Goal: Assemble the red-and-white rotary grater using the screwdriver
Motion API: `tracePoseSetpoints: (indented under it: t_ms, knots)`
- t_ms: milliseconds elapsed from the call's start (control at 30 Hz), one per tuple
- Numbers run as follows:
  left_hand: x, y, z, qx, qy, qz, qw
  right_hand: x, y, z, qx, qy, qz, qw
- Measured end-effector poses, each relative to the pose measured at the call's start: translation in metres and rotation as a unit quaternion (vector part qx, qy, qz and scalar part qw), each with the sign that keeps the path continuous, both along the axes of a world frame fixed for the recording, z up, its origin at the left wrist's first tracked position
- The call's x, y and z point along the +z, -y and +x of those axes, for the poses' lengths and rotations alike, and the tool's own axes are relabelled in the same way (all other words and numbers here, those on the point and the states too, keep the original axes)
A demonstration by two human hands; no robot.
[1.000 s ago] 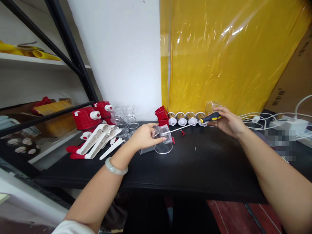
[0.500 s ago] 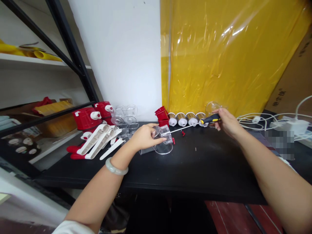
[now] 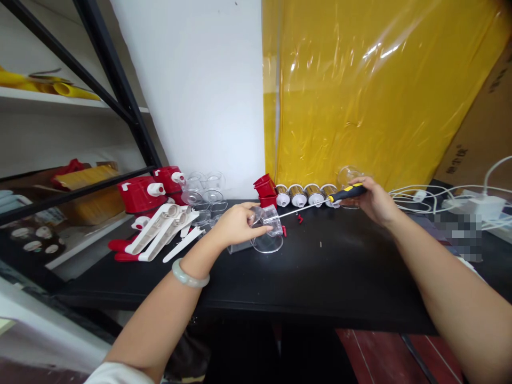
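My left hand (image 3: 244,221) grips a clear plastic part (image 3: 270,240) with a wide round rim, low over the black tabletop. A small red piece (image 3: 284,231) sits at the part's right side. In my right hand (image 3: 373,200) is a long screwdriver (image 3: 346,193) with a black and yellow handle, held by the handle's end. Its thin shaft slopes down to the left, and the tip meets the clear part; whether it sits on a screw is too small to tell. Another small red piece (image 3: 300,218) lies on the table below the shaft.
Several metal grater drums (image 3: 298,196) stand along the back beside red housings (image 3: 265,191). White handles (image 3: 160,232), red bases (image 3: 142,194) and clear cups (image 3: 206,186) crowd the left. White cables (image 3: 424,196) and a power adapter (image 3: 480,209) lie at the right.
The screwdriver's handle has shifted slightly up and to the right, with my right hand now at its rear end. My left hand and the clear part have barely moved.
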State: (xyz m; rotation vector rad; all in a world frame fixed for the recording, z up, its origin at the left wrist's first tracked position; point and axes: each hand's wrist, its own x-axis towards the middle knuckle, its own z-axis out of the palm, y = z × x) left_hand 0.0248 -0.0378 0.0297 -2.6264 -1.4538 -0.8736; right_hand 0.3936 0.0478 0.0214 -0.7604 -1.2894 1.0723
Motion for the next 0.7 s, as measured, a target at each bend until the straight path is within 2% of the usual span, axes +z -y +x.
tracePoseSetpoints:
  t_ms: [67,267,433,500,633,700]
  knots:
    - [-0.0001,0.0,0.0,-0.001,0.001,0.001,1.0,0.0004,0.0008,-0.0005,0.002,-0.001,-0.003,1.0]
    - [-0.0006,-0.0002,-0.0001,-0.003,0.008,0.002,1.0,-0.0008,0.0021,0.0031,-0.042,0.112,0.008,0.993]
    - [-0.0005,-0.0005,-0.0001,-0.003,0.009,0.002,1.0,0.0037,0.0039,-0.0005,0.026,0.023,-0.034,0.999]
    - [-0.0002,-0.0004,0.0002,-0.003,0.007,0.003,1.0,0.0036,0.0046,-0.0013,0.006,0.034,-0.03,0.999]
    - [0.0007,0.0001,0.0007,-0.001,-0.001,0.002,1.0,0.0007,0.0033,0.0017,-0.066,0.14,0.005,0.988]
    - [0.0008,0.0002,0.0006,0.002,-0.002,0.0,1.0,0.0004,0.0017,0.0026,-0.077,0.142,0.001,0.987]
